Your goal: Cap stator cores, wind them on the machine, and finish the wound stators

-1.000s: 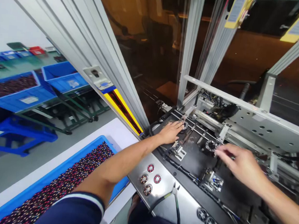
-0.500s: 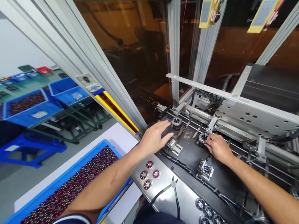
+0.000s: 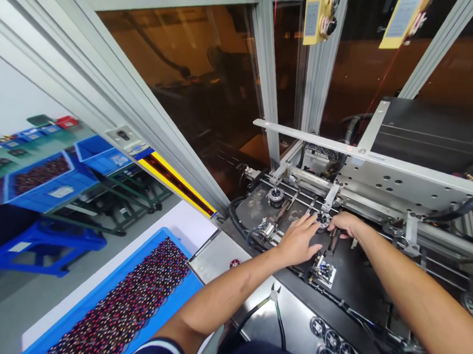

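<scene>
A round, spoked metal part (image 3: 322, 220), similar to a small motor stator, sits in the machine under a bracket arm. My left hand (image 3: 299, 240) reaches to its near left side, fingers stretched out and thumb apart. The fingertips are at the part's rim; whether they touch it I cannot tell. On the part's right side is my right hand (image 3: 346, 225), fingers curled in, and their tips hide whatever is between them. Farther left stands a second round part (image 3: 276, 197) under its own bracket, with neither hand on it.
Cutting pliers (image 3: 274, 296) lie on the metal ledge beside several black round parts (image 3: 333, 340). A red-wound ring (image 3: 235, 263) shows past my left forearm. Left of the ledge is a blue tray (image 3: 185, 296) full of wound rings. Small fixtures (image 3: 324, 272) and cables line the machine's front.
My left hand has moved right, from beside the left round part to the middle one. My right hand has shifted slightly to that part's right side. The view has moved a little.
</scene>
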The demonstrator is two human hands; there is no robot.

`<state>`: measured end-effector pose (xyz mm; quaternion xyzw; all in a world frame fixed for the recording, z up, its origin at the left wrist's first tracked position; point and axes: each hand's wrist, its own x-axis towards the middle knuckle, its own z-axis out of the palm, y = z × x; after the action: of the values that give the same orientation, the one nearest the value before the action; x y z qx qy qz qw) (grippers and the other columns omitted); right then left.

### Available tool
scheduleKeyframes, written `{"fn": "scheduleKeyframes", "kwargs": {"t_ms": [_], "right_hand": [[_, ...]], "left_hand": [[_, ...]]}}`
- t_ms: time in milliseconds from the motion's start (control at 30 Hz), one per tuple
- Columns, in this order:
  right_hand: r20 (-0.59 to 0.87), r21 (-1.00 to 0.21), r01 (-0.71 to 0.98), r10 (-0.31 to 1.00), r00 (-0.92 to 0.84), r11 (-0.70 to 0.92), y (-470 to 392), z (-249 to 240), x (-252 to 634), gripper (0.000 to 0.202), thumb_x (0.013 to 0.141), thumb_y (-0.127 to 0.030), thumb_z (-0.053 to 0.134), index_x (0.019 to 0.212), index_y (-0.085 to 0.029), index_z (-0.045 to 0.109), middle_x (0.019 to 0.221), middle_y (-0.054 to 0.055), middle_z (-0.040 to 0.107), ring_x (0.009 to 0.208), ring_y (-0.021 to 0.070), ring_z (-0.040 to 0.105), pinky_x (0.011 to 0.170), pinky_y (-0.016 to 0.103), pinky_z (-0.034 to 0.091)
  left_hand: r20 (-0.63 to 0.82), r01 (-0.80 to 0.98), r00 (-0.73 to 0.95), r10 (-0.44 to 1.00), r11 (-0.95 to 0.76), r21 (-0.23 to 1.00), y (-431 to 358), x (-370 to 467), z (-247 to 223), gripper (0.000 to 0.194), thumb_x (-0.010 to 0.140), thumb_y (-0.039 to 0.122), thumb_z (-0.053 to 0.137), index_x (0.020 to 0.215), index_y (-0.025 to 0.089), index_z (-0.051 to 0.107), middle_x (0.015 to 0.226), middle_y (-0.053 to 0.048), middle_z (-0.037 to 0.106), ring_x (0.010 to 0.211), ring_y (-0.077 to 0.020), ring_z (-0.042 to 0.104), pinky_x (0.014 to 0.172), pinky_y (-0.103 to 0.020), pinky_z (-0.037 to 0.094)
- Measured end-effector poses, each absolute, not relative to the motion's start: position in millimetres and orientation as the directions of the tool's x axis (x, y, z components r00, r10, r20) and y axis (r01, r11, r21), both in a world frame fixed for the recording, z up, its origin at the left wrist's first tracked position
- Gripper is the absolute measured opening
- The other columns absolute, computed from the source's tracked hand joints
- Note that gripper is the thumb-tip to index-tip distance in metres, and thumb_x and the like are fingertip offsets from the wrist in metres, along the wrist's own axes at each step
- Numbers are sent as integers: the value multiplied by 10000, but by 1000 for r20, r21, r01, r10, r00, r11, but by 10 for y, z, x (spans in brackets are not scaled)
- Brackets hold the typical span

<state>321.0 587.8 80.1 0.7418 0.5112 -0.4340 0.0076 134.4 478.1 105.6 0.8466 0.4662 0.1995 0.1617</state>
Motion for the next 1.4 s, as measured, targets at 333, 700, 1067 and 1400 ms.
{"fn": "scheduleKeyframes", "kwargs": {"t_ms": [333, 700, 1067, 1400], "right_hand": [[-538, -669, 561, 839, 88, -487, 5731, 900, 3298, 260, 954, -376, 621, 1036, -130, 644, 962, 32, 675, 797, 146, 662, 708, 314, 579], [-325, -681, 700, 945, -25, -216, 5443, 1276, 3247, 301, 934, -427, 631, 986, -132, 657, 935, 31, 684, 800, 158, 655, 747, 337, 557], [61, -483, 876, 998, 9, 21, 4271, 1482, 5017, 156, 783, -298, 626, 743, -195, 735, 893, 109, 749, 853, 310, 701, 764, 411, 528], [75, -433, 879, 980, -185, 199, 4313, 970, 4821, 100, 891, -240, 670, 940, -163, 712, 1411, 92, 538, 1318, 275, 473, 1109, 517, 384]], "left_hand": [[33, 775, 557, 830, -534, 337, 4918, 1464, 967, 680, 860, 288, 645, 1465, 131, 379, 1602, -184, 328, 1490, -364, 273, 1163, -577, 324], [-50, 797, 581, 812, -556, 234, 4917, 1481, 1020, 805, 772, 197, 682, 1495, 144, 333, 1625, -162, 285, 1483, -361, 284, 1176, -567, 294], [100, 771, 522, 847, -519, 368, 4711, 1524, 1445, 439, 881, 221, 617, 1306, 114, 584, 1419, -196, 576, 1289, -304, 585, 1075, -465, 493], [266, 631, 588, 764, -639, 441, 4051, 2550, 1476, 343, 917, 306, 586, 1214, 145, 643, 1350, -131, 646, 1270, -263, 594, 1089, -414, 499]]}}
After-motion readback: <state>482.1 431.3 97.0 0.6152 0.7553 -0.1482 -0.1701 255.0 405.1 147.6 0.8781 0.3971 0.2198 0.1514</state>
